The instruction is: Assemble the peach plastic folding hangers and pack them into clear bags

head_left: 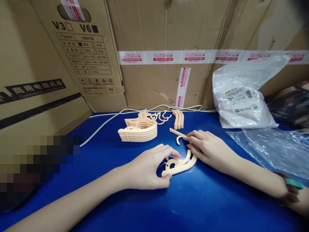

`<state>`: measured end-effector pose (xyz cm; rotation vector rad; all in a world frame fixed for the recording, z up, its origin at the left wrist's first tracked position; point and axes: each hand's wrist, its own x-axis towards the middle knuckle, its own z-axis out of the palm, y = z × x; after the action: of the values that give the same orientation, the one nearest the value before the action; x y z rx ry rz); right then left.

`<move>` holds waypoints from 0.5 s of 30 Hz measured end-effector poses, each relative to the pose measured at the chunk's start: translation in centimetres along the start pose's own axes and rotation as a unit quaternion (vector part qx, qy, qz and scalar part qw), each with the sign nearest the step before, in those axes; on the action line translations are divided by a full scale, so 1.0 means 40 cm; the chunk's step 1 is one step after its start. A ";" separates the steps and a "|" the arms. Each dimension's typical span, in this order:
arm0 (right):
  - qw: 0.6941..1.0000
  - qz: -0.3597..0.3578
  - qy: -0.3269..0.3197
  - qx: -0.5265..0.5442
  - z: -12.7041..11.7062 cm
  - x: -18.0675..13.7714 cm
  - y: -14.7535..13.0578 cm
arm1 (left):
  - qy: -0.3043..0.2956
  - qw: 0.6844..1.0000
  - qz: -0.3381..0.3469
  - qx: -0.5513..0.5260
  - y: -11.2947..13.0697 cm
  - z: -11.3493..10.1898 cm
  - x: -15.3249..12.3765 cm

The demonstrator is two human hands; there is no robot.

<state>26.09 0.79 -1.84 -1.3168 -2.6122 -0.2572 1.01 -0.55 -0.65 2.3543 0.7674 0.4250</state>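
My left hand (149,167) is curved round the left end of a cream plastic folding hanger (182,168), thumb at its near edge and fingers over the far side. The hanger lies folded on the blue tabletop. My right hand (212,148) has its fingertips on one end of a slim cream hanger arm (176,132), and its lower fingers are close to the folded hanger's right end. Below that arm, a small cream hook (178,140) lies partly under the right fingers. Those fingers hide part of both pieces.
Behind my left hand stands a stack of folded hangers (138,135). Loose hooks (152,116) and several hanger arms (178,119) lie farther back. A white cable (102,130), cardboard boxes (154,83), a plastic parcel bag (243,109) and clear film (272,148) surround the work area.
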 end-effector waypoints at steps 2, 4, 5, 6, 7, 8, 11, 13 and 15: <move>1.000 0.004 -0.005 0.004 -0.002 0.001 0.000 | 0.002 1.000 0.001 0.001 -0.002 -0.002 0.001; 1.000 0.005 -0.008 0.010 -0.003 0.002 0.000 | 0.006 1.000 -0.004 0.005 -0.003 -0.004 0.002; 1.000 0.005 -0.009 0.013 -0.004 0.001 0.000 | 0.008 1.000 -0.006 0.008 -0.004 -0.005 0.003; 1.000 0.004 -0.008 0.015 -0.004 0.001 -0.001 | 0.010 1.000 -0.008 0.011 -0.005 -0.005 0.003; 1.000 0.002 -0.007 0.015 -0.005 0.001 -0.001 | 0.011 1.000 -0.008 0.014 -0.005 -0.006 0.004; 1.000 -0.002 -0.004 0.015 -0.005 0.000 -0.002 | 0.013 1.000 -0.008 0.015 -0.006 -0.006 0.004; 1.000 -0.020 0.009 0.011 -0.005 -0.001 -0.005 | 0.015 1.000 -0.004 0.012 -0.011 -0.007 0.005; 0.999 -0.031 0.015 0.007 -0.005 -0.002 -0.006 | 0.016 1.000 0.000 0.013 -0.017 -0.009 0.004; 0.999 -0.037 0.017 0.008 -0.005 -0.002 -0.004 | 0.019 1.000 0.009 0.018 -0.025 -0.010 0.003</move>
<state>26.02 0.59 -1.68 -1.2003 -2.6324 -0.2665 0.49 0.34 -0.96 2.3949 0.7779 0.4698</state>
